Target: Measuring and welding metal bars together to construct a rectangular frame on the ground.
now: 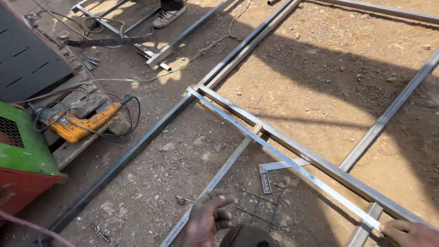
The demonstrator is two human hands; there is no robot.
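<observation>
Far left on the dirt ground (320, 59) stands a green and red machine (20, 160), and beside it an orange power drill (75, 126) lies on a worn wooden pallet (77, 146), its black cord looped around it. Behind them sits a dark slotted metal box (27, 59). A few loose bits (91, 62) lie on the soil near the top, and farther up a sneaker (168, 16) of another person shows at the upper edge.

A long dark steel tube (137, 148) runs diagonally from the lower left up toward the top middle. Near the bottom edge the left hand (206, 218) hovers with fingers loosely spread, holding nothing that I can see; it lies just over a lighter steel bar (219, 176) that climbs toward the frame's middle. Just right of that hand, a metal try square (274, 171) rests flat on the ground.

Across the frame lies a steel tape measure blade (283, 158), stretched straight from the tube joint at the centre down to the bottom right corner, riding along a grey square tube (320, 162). Its near end reaches the right hand (409, 233), whose fingers are curled down on it at the lower right corner, pinning it against the tube. The left hand is well apart from the blade, across the bare soil between.

Another grey tube (388, 112) slants off to the right edge.
</observation>
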